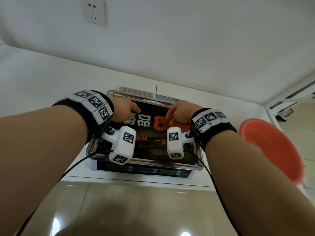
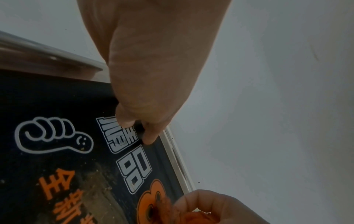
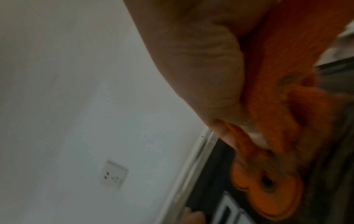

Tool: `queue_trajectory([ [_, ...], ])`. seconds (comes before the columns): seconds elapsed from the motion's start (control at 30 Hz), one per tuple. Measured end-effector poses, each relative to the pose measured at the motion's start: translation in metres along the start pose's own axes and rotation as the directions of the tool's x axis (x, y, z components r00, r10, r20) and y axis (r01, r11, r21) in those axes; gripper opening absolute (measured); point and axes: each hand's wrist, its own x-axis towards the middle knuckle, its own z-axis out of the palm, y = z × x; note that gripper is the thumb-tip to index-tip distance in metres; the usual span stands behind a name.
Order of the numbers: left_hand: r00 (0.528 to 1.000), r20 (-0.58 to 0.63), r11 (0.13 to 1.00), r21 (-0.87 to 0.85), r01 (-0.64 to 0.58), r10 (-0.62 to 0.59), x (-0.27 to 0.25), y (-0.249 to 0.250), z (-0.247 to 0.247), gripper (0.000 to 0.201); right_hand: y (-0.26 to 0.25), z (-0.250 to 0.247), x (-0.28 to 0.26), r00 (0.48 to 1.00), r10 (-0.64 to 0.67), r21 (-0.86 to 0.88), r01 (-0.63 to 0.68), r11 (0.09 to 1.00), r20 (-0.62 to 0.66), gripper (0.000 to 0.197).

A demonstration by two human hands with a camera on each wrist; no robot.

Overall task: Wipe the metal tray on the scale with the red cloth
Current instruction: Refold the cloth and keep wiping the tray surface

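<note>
A metal tray (image 1: 90, 147) lies on a white scale (image 1: 144, 170); its floor is black with white and orange printing. My left hand (image 1: 129, 109) reaches to the tray's far left part, and its fingertips (image 2: 147, 136) press on the black floor close to the far rim (image 2: 176, 159). My right hand (image 1: 179, 113) is over the right middle of the tray and grips a bunched red cloth (image 1: 183, 126), which lies against the printed orange figure. In the right wrist view the cloth (image 3: 277, 84) bulges out between palm and fingers (image 3: 226, 136).
The scale stands on a white counter against a white wall with a socket (image 1: 93, 11). A red plastic basin (image 1: 272, 149) sits just right of the scale, near my right forearm. The scale's keypad (image 1: 136, 90) is behind the tray. Cables hang from both wrists.
</note>
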Motion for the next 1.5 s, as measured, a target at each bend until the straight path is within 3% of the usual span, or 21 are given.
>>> queue_trajectory([
  [0.07,1.0,0.001,1.0,0.003,0.004,-0.004,-0.002,0.003,0.0,0.06,0.005,-0.006,-0.001,1.0,0.001,0.143,-0.003,0.99,0.013,0.016],
  [0.17,1.0,-0.013,1.0,0.02,0.019,-0.019,-0.003,0.006,-0.001,0.062,0.016,-0.017,0.001,0.981,0.05,0.371,0.024,0.928,-0.187,0.021],
  [0.3,0.999,-0.027,0.998,0.04,0.046,-0.045,-0.002,0.011,-0.002,0.056,0.03,-0.006,0.001,0.938,0.029,0.246,0.061,0.967,-0.345,0.017],
  [0.4,0.998,-0.025,0.996,0.062,0.059,-0.058,-0.002,0.019,-0.004,0.046,0.038,0.004,0.005,0.949,0.057,0.14,-0.014,0.99,-0.309,0.021],
  [0.6,0.997,-0.02,0.992,0.103,0.076,-0.074,-0.007,0.023,-0.002,0.051,0.033,0.003,0.0,1.0,0.019,0.183,-0.018,0.983,-0.003,0.019],
  [0.8,0.998,-0.015,0.991,0.121,0.064,-0.062,-0.007,0.023,-0.002,0.05,0.031,-0.005,0.014,0.981,0.082,0.41,-0.004,0.912,-0.174,0.024],
  [0.93,0.998,-0.027,0.991,0.119,0.057,-0.054,-0.004,0.022,-0.001,0.051,0.023,0.011,0.016,0.983,0.073,0.363,-0.007,0.932,-0.168,0.021],
  [1.03,0.998,-0.029,0.991,0.125,0.056,-0.052,-0.003,0.022,-0.001,0.052,0.01,0.014,0.01,0.995,-0.01,0.153,0.025,0.988,-0.095,0.02],
  [1.17,0.999,-0.036,0.986,0.164,0.043,-0.038,-0.004,0.022,-0.001,0.053,0.012,0.001,0.005,0.997,-0.038,0.23,0.021,0.973,0.07,0.018],
  [1.27,0.999,-0.035,0.983,0.182,0.034,-0.028,-0.003,0.02,0.0,0.054,0.021,-0.004,0.012,1.0,0.006,0.283,-0.006,0.959,0.002,0.021],
  [1.37,0.999,-0.024,0.983,0.182,0.03,-0.026,-0.001,0.019,0.0,0.054,0.024,-0.003,0.016,0.995,0.046,0.184,-0.03,0.982,-0.087,0.008],
  [1.5,0.999,-0.014,0.982,0.186,0.031,-0.029,-0.002,0.019,-0.001,0.055,0.028,0.002,0.024,0.958,0.089,0.008,-0.091,0.996,-0.273,0.027],
])
